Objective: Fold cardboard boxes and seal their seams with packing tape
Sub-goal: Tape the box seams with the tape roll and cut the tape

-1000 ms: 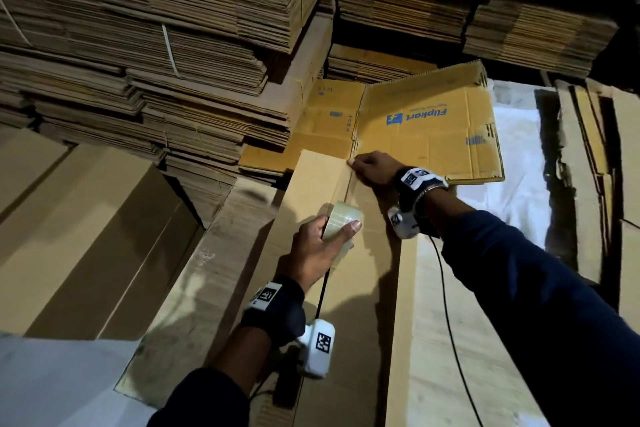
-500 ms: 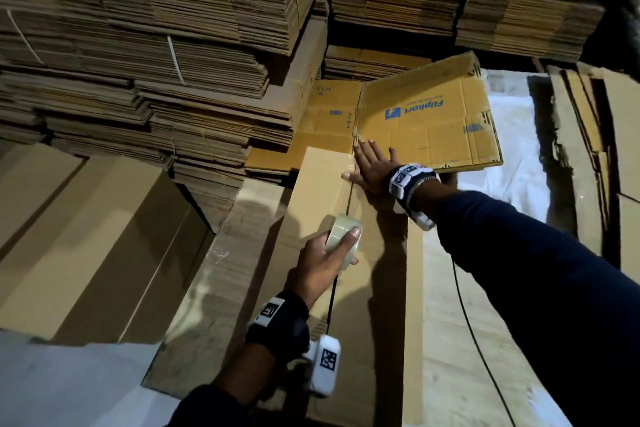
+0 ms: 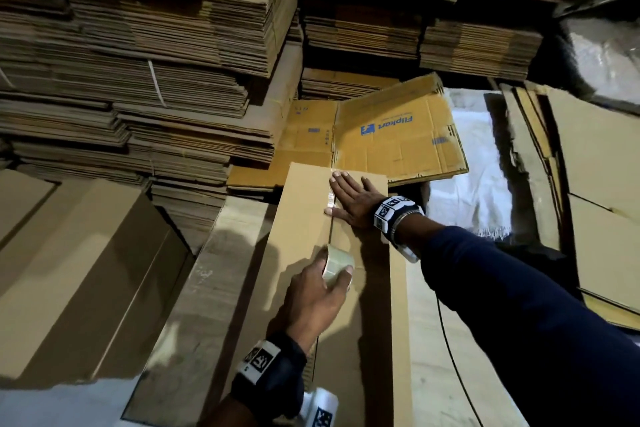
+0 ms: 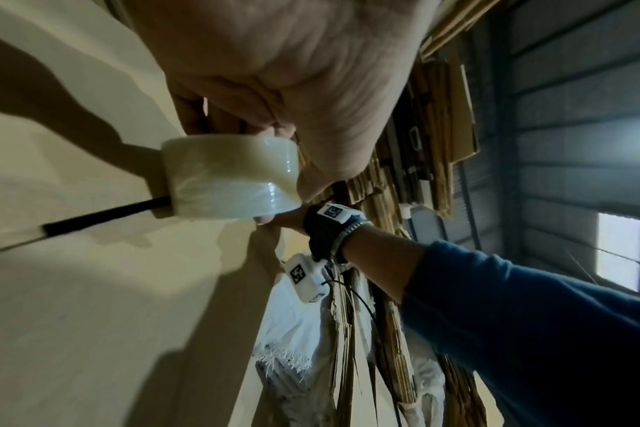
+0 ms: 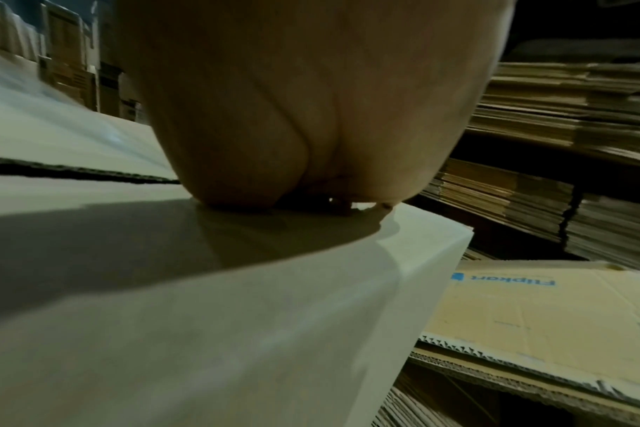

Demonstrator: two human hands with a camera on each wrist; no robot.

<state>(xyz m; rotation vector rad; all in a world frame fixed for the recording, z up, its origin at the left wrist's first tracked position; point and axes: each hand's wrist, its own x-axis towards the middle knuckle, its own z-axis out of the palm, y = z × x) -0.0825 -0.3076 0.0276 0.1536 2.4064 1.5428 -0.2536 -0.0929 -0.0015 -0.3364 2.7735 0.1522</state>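
A long plain cardboard box (image 3: 304, 204) lies in front of me, its centre seam (image 3: 330, 236) running away from me. My left hand (image 3: 320, 295) grips a roll of clear packing tape (image 3: 337, 265) over the seam; the left wrist view shows the tape roll (image 4: 230, 177) held between thumb and fingers. My right hand (image 3: 351, 199) lies flat with straight fingers on the box's far end, pressing a strip of tape (image 3: 331, 191) onto the seam. In the right wrist view the palm (image 5: 311, 115) rests on the box top (image 5: 201, 289).
Tall stacks of flattened cardboard (image 3: 138, 62) rise at the left and back. A printed flat carton (image 3: 398, 135) leans behind the box. Another folded box (image 3: 76, 270) sits at the left. Flat sheets (image 3: 588, 184) and a white sack (image 3: 478, 191) lie at the right.
My right hand went from pinching the tape end at the far edge to lying flat on the seam. The left hand drew the tape roll back toward me along the seam.
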